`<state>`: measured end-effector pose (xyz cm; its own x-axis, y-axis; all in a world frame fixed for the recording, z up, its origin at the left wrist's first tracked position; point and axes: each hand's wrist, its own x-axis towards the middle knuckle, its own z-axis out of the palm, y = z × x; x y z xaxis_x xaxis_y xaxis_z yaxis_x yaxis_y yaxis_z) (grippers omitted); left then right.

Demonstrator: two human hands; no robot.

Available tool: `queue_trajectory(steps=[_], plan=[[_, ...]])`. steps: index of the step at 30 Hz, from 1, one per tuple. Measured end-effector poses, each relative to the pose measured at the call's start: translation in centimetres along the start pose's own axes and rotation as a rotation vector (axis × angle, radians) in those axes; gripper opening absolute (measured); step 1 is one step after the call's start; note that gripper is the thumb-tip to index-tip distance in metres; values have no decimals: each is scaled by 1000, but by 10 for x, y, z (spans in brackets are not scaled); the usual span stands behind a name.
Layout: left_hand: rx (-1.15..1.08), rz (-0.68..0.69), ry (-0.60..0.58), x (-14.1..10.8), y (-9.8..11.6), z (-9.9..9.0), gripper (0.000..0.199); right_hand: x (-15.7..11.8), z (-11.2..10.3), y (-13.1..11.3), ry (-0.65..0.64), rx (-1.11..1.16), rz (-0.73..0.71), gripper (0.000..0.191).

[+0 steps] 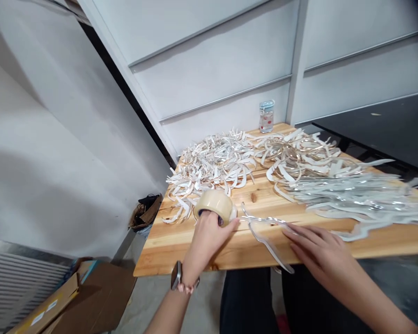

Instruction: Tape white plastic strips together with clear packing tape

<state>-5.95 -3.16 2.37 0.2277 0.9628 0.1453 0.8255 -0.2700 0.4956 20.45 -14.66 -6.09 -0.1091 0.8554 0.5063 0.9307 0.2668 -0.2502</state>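
Note:
My left hand (206, 236) has its fingers in the core of a wide roll of clear packing tape (214, 202), with the thumb stretched along its right side. A pair of thin strips, one shiny silver strip (264, 220) and one pale strip (270, 248), lies to the right of the roll. The pale one hangs over the table's front edge. My right hand (315, 246) pinches the right end of the silver strip, its fingers held close together. Where that strip meets the tape roll is too small to make out.
On the wooden table (167, 250) lie a tangled heap of white curled strips (223, 157), a second heap (299, 153) and a flatter bundle of silver strips (355, 195). A clear bottle (266, 116) stands at the back. A cardboard box (90, 297) is on the floor at left.

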Motion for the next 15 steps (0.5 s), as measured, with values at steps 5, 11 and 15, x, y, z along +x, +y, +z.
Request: queue_trajectory(steps=[5, 11, 15], plan=[[-315, 98, -183, 23, -3, 8, 18, 9, 11, -21, 16, -10, -15, 38], [-383, 66, 64, 29, 30, -9, 36, 37, 5, -29, 69, 76, -54, 33], [-222, 203, -116, 24, 64, 3, 38, 9, -54, -41, 97, 465, -155, 24]])
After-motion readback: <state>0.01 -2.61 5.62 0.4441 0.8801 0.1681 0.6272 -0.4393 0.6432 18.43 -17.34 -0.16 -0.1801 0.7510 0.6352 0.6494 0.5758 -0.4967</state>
